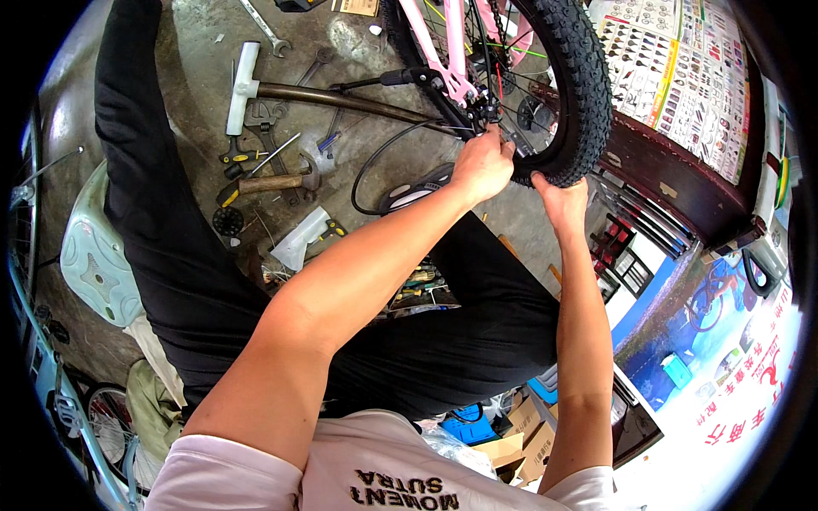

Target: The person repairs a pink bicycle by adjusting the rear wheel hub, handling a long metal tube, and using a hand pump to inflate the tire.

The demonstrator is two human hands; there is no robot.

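Observation:
My left hand (484, 166) is closed at the axle fittings of a pink bicycle frame (453, 68); what its fingers hold is hidden. My right hand (558, 196) grips the underside of a black knobby tyre (588, 111). A dark tube (341, 98) with a white T-shaped end (244, 85) runs toward the frame, beside a black cable looping down by my left hand. On the concrete floor lie wrenches (281, 128), a hammer (277, 181) and several screwdrivers.
A pale green plastic stool (98, 247) stands at the left near a blue bicycle (55, 409). At the right are a dark wooden bench (716, 200) with a printed chart (665, 68) and a printed banner (737, 358). Cardboard boxes (520, 439) sit behind my legs.

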